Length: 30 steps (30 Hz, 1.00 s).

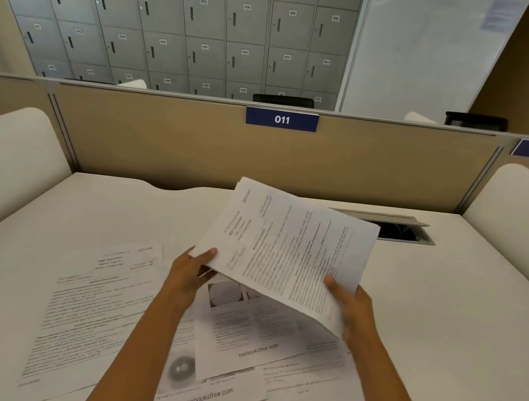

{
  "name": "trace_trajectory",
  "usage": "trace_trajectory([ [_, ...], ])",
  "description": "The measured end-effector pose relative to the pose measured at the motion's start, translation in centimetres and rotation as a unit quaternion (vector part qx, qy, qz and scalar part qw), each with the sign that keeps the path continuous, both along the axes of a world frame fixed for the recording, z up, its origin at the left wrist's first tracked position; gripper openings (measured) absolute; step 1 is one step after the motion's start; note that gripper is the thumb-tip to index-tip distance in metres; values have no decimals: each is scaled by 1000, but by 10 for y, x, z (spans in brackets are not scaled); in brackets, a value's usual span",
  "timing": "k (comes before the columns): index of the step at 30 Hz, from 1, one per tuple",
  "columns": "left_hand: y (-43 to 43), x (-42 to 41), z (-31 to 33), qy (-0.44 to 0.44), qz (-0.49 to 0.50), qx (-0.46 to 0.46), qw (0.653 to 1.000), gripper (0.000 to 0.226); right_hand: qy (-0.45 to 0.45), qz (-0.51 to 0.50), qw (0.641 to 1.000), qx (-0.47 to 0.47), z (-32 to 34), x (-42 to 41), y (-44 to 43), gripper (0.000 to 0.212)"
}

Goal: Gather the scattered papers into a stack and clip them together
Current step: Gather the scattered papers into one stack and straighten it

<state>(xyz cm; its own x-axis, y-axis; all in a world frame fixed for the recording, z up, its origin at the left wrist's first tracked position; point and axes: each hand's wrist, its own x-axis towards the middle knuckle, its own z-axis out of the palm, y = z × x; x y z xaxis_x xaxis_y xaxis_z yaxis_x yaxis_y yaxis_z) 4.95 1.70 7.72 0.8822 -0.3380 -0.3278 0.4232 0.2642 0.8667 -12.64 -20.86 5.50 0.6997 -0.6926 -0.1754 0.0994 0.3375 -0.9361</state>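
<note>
Left hand (pixel 193 269) and right hand (pixel 351 305) grip the lifted papers (pixel 287 249), fingers hidden beneath.

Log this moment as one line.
phase: gathering | left hand: grips lifted sheets | right hand: grips lifted sheets | loose papers: scattered on desk

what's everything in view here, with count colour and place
held printed paper sheets: several, white, raised over desk centre
loose printed paper sheets: at least four, white, flat on near desk
flat desk top: one, white, below
fabric partition panel: one, tan, behind desk
number signs: two, blue, partition top
open metal cable hatch: one, grey, desk back right
metal lockers: many, grey, background
left hand: one, grips held sheets' left corner
right hand: one, grips their right edge
</note>
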Motion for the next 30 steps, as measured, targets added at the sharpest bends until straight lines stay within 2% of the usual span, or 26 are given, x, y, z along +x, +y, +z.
trace_trajectory([
  [3, -20, -20, 2, 67, 47, -88, 993, 31, -19, -24, 996, 88, -7, 12, 34, 44],
  [7, -47, -49, -5, 65, 24, -72, 995, 40, -1, -48, 983, 179, -15, 30, 78, 36],
  [11, -44, -48, -4, 63, 25, -90, 994, 45, -26, -14, 991, 127, -15, 31, 86, 68],
  [14, -26, -36, 1, 39, -28, -67, 997, 41, -57, -5, 994, 88, -5, 21, 63, 90],
  [16, -12, -28, 5, 18, -76, -45, 996, 38, -52, -8, 997, 48, -1, 15, 43, 94],
  [18, -2, -23, 6, -12, -116, -22, 993, 38, -26, 19, 999, -13, 6, 8, 27, 84],
  [21, 3, -22, 8, -68, -136, -3, 988, 35, 5, 80, 991, -109, 21, 4, 16, 46],
  [22, 2, -23, 10, -87, -133, -3, 987, 33, 6, 92, 987, -131, 26, 5, 15, 39],
  [26, -3, -31, 19, -168, -123, 8, 978, 29, -12, 93, 981, -168, 40, 9, 14, 25],
  [30, 1, -34, 21, -205, -127, 29, 970, 42, -2, 102, 980, -168, 35, 6, 13, 27],
])
